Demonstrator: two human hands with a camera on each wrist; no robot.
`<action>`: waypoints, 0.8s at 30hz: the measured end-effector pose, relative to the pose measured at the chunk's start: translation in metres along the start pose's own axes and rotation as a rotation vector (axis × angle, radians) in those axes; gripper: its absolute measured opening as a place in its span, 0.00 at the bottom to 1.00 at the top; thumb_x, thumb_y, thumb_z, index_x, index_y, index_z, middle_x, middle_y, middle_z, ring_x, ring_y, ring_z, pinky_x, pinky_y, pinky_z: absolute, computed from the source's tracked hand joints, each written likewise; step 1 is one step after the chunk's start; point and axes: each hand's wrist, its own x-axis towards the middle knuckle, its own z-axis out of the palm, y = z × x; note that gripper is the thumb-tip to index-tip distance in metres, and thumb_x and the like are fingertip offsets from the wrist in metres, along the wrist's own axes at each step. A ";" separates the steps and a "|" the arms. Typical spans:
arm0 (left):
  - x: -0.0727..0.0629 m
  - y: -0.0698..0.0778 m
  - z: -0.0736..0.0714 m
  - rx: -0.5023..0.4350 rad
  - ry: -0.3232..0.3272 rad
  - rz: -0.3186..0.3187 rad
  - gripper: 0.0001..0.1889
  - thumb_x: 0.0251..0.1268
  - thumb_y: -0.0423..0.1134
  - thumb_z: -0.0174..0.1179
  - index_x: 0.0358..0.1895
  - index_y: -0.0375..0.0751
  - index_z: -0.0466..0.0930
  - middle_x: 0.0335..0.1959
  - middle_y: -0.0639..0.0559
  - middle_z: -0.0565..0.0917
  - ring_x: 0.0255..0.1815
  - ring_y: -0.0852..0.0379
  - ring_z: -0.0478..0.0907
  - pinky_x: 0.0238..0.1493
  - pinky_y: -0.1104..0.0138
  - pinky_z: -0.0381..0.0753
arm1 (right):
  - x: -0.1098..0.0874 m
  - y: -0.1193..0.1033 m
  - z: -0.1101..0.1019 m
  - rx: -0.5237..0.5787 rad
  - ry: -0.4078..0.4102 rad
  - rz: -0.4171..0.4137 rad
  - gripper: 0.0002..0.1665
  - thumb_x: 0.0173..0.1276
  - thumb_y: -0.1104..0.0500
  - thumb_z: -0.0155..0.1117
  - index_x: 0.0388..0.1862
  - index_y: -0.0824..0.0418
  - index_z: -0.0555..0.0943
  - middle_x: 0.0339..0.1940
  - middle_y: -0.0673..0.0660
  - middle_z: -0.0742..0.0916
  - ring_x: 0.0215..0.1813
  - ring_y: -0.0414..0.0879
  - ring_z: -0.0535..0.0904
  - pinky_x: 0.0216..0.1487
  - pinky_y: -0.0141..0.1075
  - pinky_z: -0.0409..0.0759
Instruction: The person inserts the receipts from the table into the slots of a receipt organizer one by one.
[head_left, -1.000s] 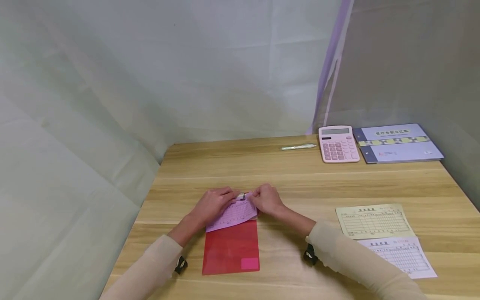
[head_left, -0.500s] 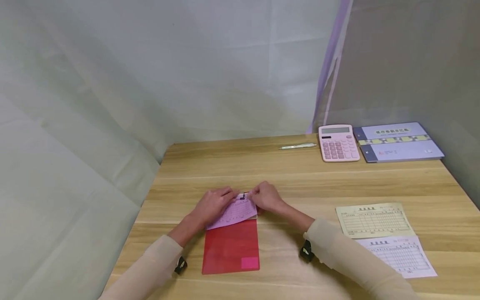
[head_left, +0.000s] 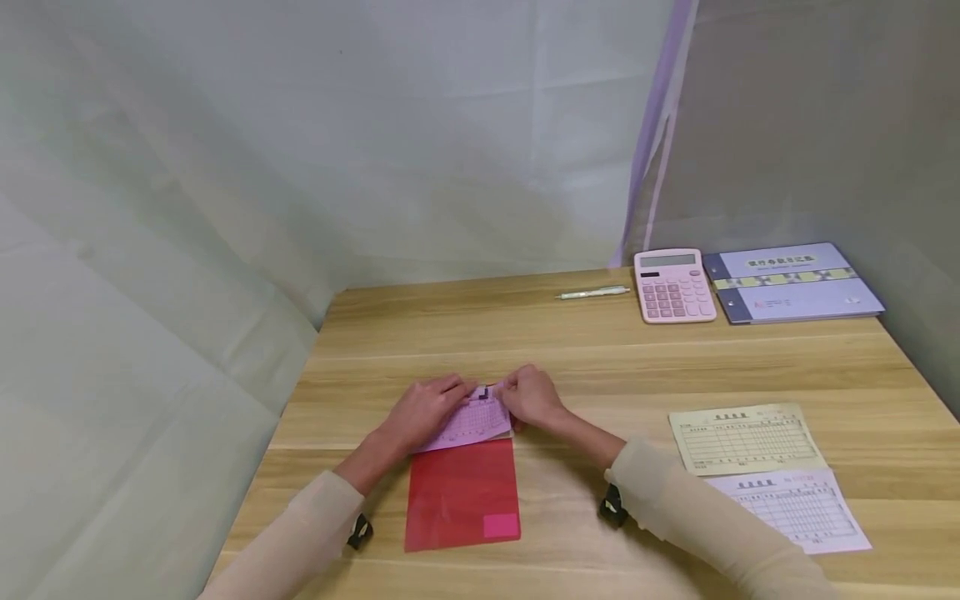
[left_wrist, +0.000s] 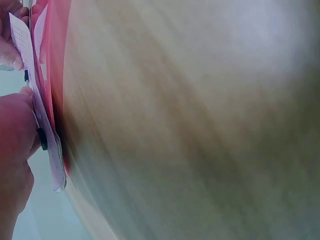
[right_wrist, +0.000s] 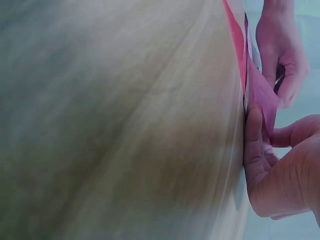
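A pink printed form (head_left: 468,427) lies over the top part of a red folder (head_left: 459,487), whose lower part shows bare with a bright pink label. My left hand (head_left: 420,417) rests on the form's left side, fingertips close to a small clip (head_left: 483,393) with black ends at the top. At the upper right corner, my right hand (head_left: 532,395) pinches the form. In the right wrist view the form (right_wrist: 263,97) bends upward between that thumb and forefinger. Seen edge-on in the left wrist view, the form (left_wrist: 34,90) stands slightly apart from the red cover (left_wrist: 58,45).
On the table's right lie a yellow form (head_left: 746,439) and a white form (head_left: 795,508), slightly overlapping. At the back are a pen (head_left: 592,292), a pink calculator (head_left: 675,286) and a blue-grey ledger (head_left: 795,283). Pale curtains (head_left: 465,142) hang behind and at the left.
The form's lower edge has come up slightly, and the form sits a little flatter under the clip. Both hands stay nearly in place, the right shifting only slightly.
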 end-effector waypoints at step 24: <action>0.001 0.002 0.001 0.084 -0.052 0.002 0.16 0.79 0.37 0.64 0.63 0.39 0.85 0.47 0.49 0.85 0.48 0.54 0.87 0.49 0.62 0.88 | -0.001 -0.001 -0.001 0.020 -0.021 -0.033 0.13 0.79 0.63 0.64 0.36 0.69 0.89 0.10 0.52 0.81 0.11 0.43 0.79 0.15 0.33 0.78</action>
